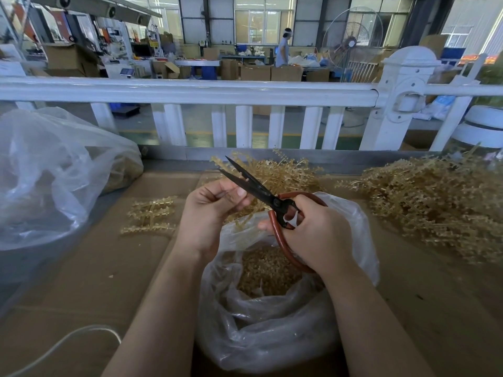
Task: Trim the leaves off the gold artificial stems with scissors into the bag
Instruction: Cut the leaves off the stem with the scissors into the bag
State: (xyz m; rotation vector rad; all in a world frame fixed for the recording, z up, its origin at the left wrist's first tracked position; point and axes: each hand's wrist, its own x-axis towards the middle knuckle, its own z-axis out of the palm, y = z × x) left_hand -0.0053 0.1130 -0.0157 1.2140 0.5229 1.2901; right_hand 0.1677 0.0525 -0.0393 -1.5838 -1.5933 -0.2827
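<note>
My right hand (315,229) grips black scissors (253,187) by their red-brown loop handles, blades parted and pointing up to the left. My left hand (212,213) pinches a gold stem (241,223) whose leafy end hangs below the fingers, just under the blades. Both hands hover over a clear plastic bag (272,330) that stands open in front of me, partly filled with cut gold leaves (266,270).
Gold stems lie heaped behind the hands (280,170) and in a large pile at the right (435,202). A few stems (151,214) lie on the cardboard-covered table (109,268) to the left. A big clear bag (49,175) sits far left. A white railing (190,91) borders the table.
</note>
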